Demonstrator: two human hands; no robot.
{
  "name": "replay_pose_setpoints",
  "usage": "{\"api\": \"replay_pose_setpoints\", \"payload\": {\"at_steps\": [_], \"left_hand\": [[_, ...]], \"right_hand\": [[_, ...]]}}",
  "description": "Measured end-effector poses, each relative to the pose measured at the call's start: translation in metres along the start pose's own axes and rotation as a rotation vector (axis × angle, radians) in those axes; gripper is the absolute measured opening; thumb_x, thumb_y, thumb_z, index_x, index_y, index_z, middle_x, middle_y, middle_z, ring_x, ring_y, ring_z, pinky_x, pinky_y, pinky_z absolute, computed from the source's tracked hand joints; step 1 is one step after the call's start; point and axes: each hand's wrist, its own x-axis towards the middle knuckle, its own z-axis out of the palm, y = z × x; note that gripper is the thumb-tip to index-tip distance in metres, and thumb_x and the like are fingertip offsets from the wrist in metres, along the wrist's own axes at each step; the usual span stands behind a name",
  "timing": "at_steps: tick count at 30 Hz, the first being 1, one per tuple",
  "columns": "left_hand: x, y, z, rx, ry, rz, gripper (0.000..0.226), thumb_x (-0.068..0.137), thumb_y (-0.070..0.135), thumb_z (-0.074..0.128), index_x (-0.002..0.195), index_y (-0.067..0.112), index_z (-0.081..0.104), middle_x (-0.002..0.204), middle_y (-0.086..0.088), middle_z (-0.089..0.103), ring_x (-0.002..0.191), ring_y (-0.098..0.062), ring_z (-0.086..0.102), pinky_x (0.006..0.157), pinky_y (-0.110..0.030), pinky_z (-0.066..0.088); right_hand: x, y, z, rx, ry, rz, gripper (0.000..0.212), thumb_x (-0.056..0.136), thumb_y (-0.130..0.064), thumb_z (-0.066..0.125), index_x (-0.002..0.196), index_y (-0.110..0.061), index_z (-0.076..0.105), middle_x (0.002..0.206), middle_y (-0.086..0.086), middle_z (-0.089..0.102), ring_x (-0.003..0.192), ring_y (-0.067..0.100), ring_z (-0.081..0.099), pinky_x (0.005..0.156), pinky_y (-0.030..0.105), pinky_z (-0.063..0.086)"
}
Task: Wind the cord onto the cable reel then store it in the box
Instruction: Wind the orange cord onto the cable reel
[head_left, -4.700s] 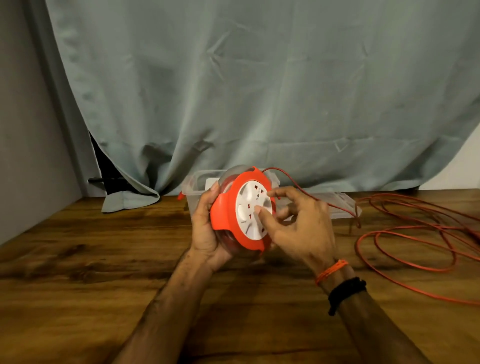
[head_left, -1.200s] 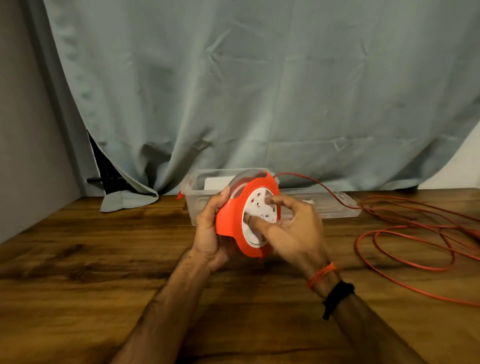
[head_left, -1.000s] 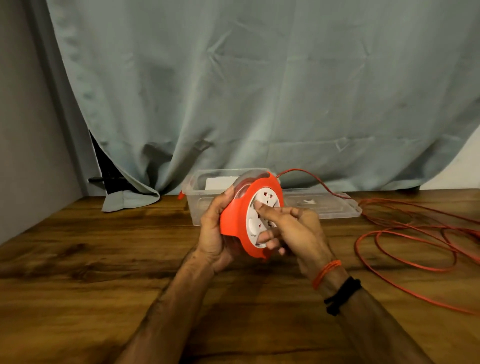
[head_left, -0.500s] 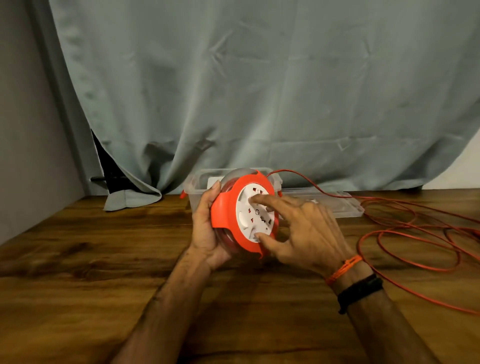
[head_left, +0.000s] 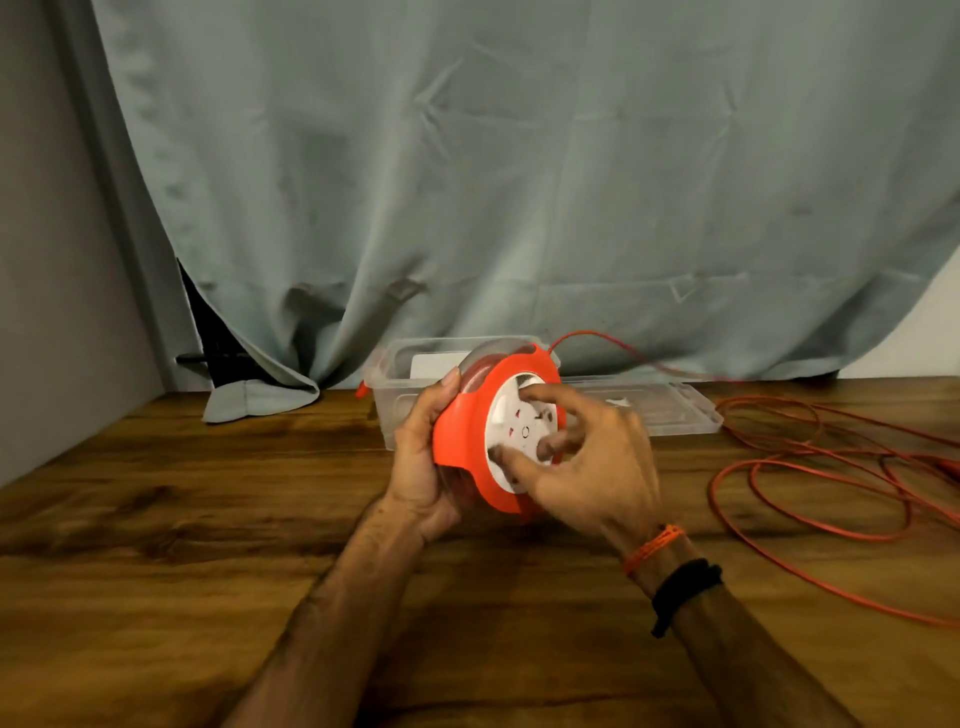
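Note:
An orange cable reel (head_left: 465, 431) with a white socket disc (head_left: 519, 434) is held upright just above the wooden table. My left hand (head_left: 423, 457) grips its clear back and orange rim from the left. My right hand (head_left: 587, 467) presses its fingertips and thumb on the white disc from the right. The orange cord (head_left: 810, 467) leaves the reel's top, runs right and lies in loose loops on the table. A clear plastic box (head_left: 395, 379) stands open right behind the reel.
The box's clear lid (head_left: 665, 410) lies flat to the right of the box. A grey-green curtain (head_left: 519, 182) hangs behind the table, with its hem resting on the table's back left. A grey wall (head_left: 57, 260) closes the left side.
My right hand's fingers have shifted around the white disc, turning it. The cord loops at the right have shortened slightly and the cord at the reel's top has changed its arc.

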Motion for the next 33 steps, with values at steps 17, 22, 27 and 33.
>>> {"api": "replay_pose_setpoints", "payload": {"at_steps": [17, 22, 27, 33], "left_hand": [[0.001, 0.002, 0.002, -0.099, 0.03, 0.018, 0.074, 0.082, 0.056, 0.059, 0.136, 0.005, 0.057, 0.136, -0.027, 0.058, 0.124, -0.042, 0.055, 0.11, -0.058, 0.038], [0.0, 0.004, -0.001, -0.11, 0.017, -0.022, 0.067, 0.08, 0.057, 0.063, 0.124, 0.006, 0.068, 0.125, -0.025, 0.066, 0.113, -0.039, 0.064, 0.101, -0.056, 0.048], [-0.002, 0.003, 0.001, -0.074, 0.032, -0.08, 0.062, 0.078, 0.056, 0.063, 0.117, 0.008, 0.073, 0.118, -0.022, 0.07, 0.108, -0.036, 0.067, 0.093, -0.052, 0.054], [-0.003, 0.003, 0.001, 0.007, 0.017, -0.079, 0.06, 0.074, 0.055, 0.066, 0.112, 0.009, 0.075, 0.113, -0.021, 0.072, 0.103, -0.034, 0.07, 0.088, -0.049, 0.057]], "right_hand": [[0.004, 0.002, -0.015, -0.149, 0.012, -0.181, 0.044, 0.076, -0.054, 0.07, 0.114, -0.033, 0.062, 0.065, -0.01, 0.072, 0.068, 0.014, 0.072, 0.07, 0.036, 0.058], [0.003, 0.003, -0.017, -0.389, -0.093, -0.379, 0.067, 0.073, -0.068, 0.05, 0.135, -0.043, 0.044, 0.096, -0.008, 0.075, 0.086, 0.023, 0.07, 0.078, 0.035, 0.055], [-0.001, 0.005, -0.012, -0.339, -0.045, -0.482, 0.066, 0.072, -0.055, 0.063, 0.134, -0.037, 0.054, 0.083, -0.001, 0.076, 0.071, 0.03, 0.067, 0.067, 0.034, 0.052], [0.001, 0.008, -0.008, -0.347, -0.057, -0.332, 0.067, 0.067, -0.064, 0.057, 0.131, -0.043, 0.052, 0.091, -0.002, 0.077, 0.082, 0.027, 0.069, 0.074, 0.033, 0.052]]}}
